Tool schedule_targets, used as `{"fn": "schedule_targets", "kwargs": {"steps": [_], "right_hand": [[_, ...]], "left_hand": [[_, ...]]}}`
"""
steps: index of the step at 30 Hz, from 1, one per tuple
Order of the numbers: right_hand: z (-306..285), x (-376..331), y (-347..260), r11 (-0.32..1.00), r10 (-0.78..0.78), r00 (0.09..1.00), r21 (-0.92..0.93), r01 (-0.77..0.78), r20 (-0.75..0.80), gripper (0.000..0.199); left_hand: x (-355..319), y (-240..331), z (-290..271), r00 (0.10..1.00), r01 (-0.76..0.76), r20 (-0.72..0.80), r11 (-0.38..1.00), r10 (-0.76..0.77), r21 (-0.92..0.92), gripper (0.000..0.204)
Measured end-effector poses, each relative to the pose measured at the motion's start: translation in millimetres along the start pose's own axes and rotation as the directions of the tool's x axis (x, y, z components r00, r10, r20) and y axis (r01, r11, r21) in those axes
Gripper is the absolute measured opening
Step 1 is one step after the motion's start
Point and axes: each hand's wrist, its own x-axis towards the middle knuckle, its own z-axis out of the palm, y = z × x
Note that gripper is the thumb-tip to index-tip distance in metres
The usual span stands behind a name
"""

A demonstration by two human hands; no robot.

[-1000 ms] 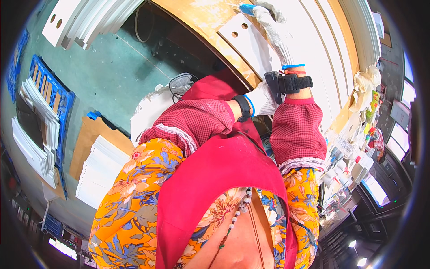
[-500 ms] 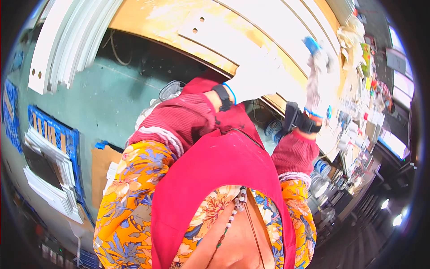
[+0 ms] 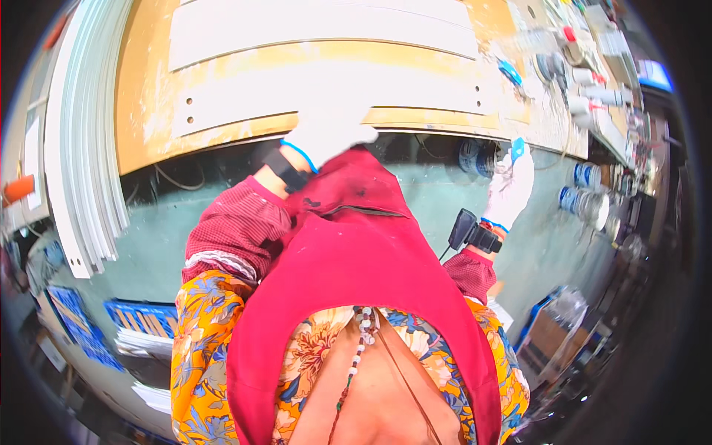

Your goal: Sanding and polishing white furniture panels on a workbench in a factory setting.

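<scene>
My left hand (image 3: 330, 137), in a white glove, is at the near edge of a long white panel (image 3: 252, 100) with pairs of holes near its ends. Its thumb sticks out to the right; the other fingers wash out in glare against the panel, and the hand looks open. My right hand (image 3: 510, 185), also gloved, is closed round a small blue piece (image 3: 518, 150) just off the bench's near right edge. What kind of thing the blue piece is cannot be made out.
Behind lies a second white panel (image 3: 319, 33) on the wooden bench (image 3: 144, 111). A blue object (image 3: 510, 72) rests at the bench's right, near bottles and jars (image 3: 586, 104). Long white boards (image 3: 93, 148) stack at left. Blue crates (image 3: 141, 317) stand on the floor.
The view has turned, so the bench now runs across the top. My right hand has come back from over the panels to the bench's near edge, the blue piece still in it.
</scene>
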Motion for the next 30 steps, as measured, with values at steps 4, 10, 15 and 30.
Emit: {"fn": "schedule_targets", "kwargs": {"steps": [4, 10, 15, 30], "right_hand": [[-15.2, 0.0, 12.1, 1.0, -0.003, 1.0, 0.012, 0.003, -0.021, 0.033], [-12.1, 13.3, 39.0, 0.99, 0.097, 0.994, 0.103, -0.092, -0.048, 0.032], [-21.7, 22.5, 53.4, 0.982, 0.077, 0.993, 0.163, -0.09, 0.085, 0.036], [-16.3, 28.1, 67.6, 0.977, 0.103, 0.98, 0.165, -0.132, 0.172, 0.04]], "left_hand": [[10.5, -27.5, -7.5, 0.977, 0.126, 0.177, 0.991, -0.117, -0.042, 0.056], [-1.6, -31.3, 8.0, 0.993, 0.093, 0.09, 0.971, -0.075, -0.22, 0.049], [-10.5, -23.9, 0.9, 0.986, 0.15, 0.12, 0.935, -0.117, -0.322, 0.043], [-42.3, 13.2, -310.5, 0.812, 0.461, -0.534, 0.82, -0.235, 0.339, 0.089]]}}
